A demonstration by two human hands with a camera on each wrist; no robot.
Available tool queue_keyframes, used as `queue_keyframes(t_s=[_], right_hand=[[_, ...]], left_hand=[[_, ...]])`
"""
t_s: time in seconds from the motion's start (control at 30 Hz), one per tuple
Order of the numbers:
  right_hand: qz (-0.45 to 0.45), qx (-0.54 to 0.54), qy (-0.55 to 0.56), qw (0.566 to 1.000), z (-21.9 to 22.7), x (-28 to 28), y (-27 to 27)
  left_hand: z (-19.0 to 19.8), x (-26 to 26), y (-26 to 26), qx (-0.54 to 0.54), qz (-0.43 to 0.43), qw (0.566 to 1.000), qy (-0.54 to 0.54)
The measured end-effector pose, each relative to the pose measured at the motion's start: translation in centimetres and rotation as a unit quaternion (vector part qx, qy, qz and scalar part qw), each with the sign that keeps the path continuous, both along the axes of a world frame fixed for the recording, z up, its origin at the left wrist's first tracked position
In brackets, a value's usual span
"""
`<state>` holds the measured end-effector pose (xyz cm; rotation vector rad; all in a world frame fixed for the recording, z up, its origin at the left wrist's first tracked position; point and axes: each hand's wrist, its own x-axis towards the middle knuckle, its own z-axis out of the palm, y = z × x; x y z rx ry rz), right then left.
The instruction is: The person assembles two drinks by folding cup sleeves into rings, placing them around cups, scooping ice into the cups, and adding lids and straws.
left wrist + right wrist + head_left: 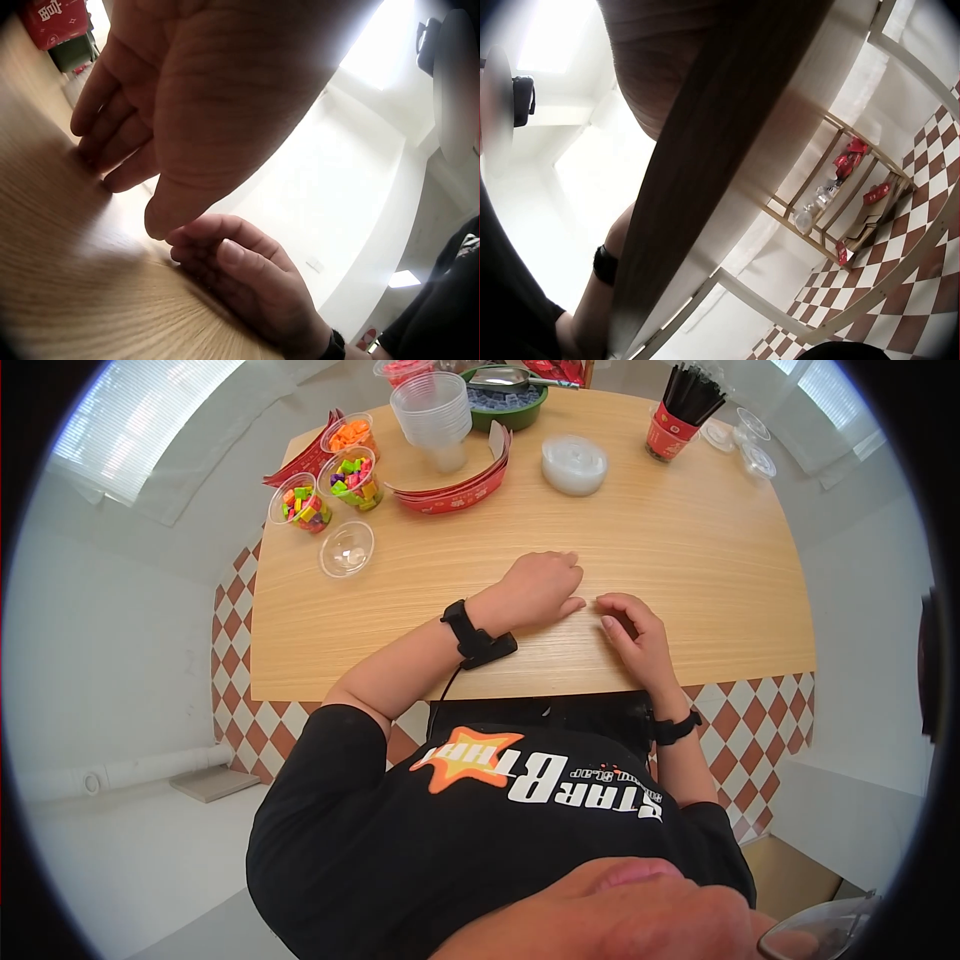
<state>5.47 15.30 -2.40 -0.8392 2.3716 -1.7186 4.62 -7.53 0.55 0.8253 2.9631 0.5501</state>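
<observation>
In the head view the left hand (535,588) rests on the wooden table, back up, fingers loosely bent, holding nothing. Just to its right the right hand (640,640) lies near the front edge, thumb apart from loosely curved fingers, also empty. A small gap separates them there. The left wrist view shows the left hand (187,97) large, fingertips down at the tabletop, with the right hand (259,281) beyond its thumb. In the right wrist view only the base of the right hand (656,64) shows above the dark table edge (697,150); its fingers are hidden.
Along the table's far side stand cups of coloured pieces (352,480), an empty cup (347,550), red paper trays (455,497), stacked clear tubs (432,410), a green bowl (520,418) with a scoop, clear lids (574,465) and black straws (690,400). A shelf (832,202) stands beyond the table.
</observation>
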Motion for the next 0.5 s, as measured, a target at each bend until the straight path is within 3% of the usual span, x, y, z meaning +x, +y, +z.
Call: queue_keyframes(t_s=[0.2, 0.5], right_hand=[[-0.003, -0.042, -0.057, 0.997, -0.53, -0.09, 0.28], [-0.001, -0.036, -0.053, 0.998, -0.51, -0.12, 0.23]], left_hand=[[-0.32, -0.09, 0.05, 0.001, -0.007, 1.0, 0.023], [-0.36, -0.19, 0.03, -0.005, -0.006, 1.0, 0.018]])
